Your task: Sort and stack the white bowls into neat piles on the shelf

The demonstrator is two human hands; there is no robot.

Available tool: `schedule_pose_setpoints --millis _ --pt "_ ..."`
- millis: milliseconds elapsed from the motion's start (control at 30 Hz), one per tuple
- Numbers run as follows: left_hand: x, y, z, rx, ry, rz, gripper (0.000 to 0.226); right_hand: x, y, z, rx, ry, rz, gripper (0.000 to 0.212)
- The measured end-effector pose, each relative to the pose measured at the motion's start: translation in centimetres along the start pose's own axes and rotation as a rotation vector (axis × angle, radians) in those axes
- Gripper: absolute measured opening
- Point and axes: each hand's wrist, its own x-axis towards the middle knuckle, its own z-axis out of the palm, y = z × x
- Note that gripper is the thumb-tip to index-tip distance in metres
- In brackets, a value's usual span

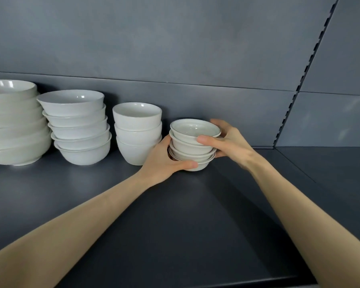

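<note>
Four piles of glossy white ceramic bowls are seen on the dark grey shelf (175, 215), graded by size. The smallest pile (192, 144), at the right end, is gripped by left hand (164, 161) and right hand (229, 142). Sorting is judged nearly complete; only squaring up remains.

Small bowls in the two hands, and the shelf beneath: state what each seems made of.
The small bowls: most likely glazed ceramic, white and glossy; bright highlights sit inside the top bowl. The shelf: dark grey, matt, perhaps painted metal or laminate; it shows only soft, dull reflections, so I cannot tell which.
</note>
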Motion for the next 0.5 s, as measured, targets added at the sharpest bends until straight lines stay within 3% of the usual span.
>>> schedule_pose_setpoints --millis 67,267,500 --pt "0.0 -0.2 0.2 0.004 0.013 0.005 0.083 0.4 0.2 0.0 0.010 0.001 0.018 0.064" --pt "-0.2 -0.5 0.7 0.019 0.094 0.031 0.090 1.6 0.6 -0.2 -0.001 -0.034 0.027 0.093" --pt "-0.2 -0.8 0.9 0.078 0.190 0.023 0.069 2.1 0.9 -0.1 0.001 -0.045 0.018 0.103"
